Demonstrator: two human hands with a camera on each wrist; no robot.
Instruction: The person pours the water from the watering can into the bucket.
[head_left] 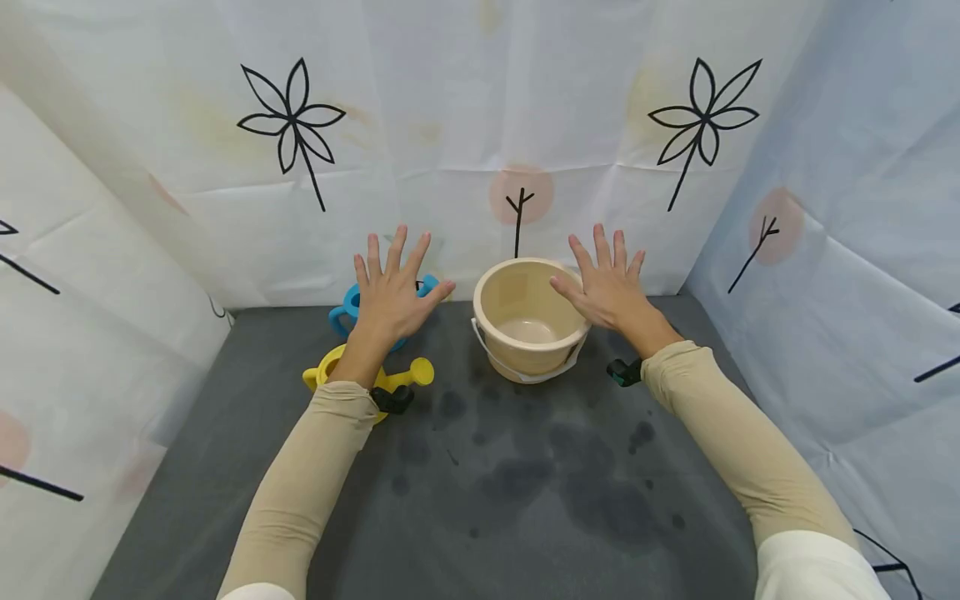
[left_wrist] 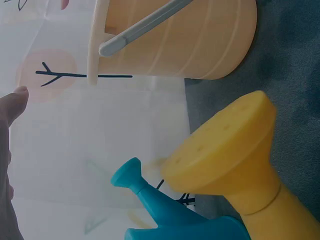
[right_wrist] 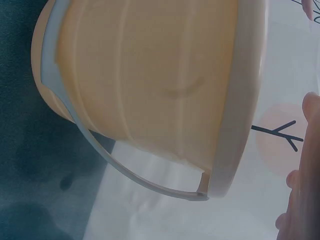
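Both hands are raised with fingers spread, holding nothing. In the head view my left hand (head_left: 392,292) is above a yellow watering can (head_left: 327,367) and a blue watering can (head_left: 351,302), and the arm hides parts of both. My right hand (head_left: 609,287) hovers at the right rim of a cream bucket (head_left: 528,354), overlapping it in view; I cannot tell whether they touch. The bucket stands upright, its pale handle (head_left: 534,379) hanging down in front. The left wrist view has the yellow can's sprinkler head (left_wrist: 220,145) up close, with the blue spout (left_wrist: 150,200) behind.
A dark grey cloth with damp spots covers the table (head_left: 525,533). White fabric walls (head_left: 465,100) with printed flowers and twigs enclose the back and both sides. Small black devices (head_left: 393,400) are strapped at the wrists.
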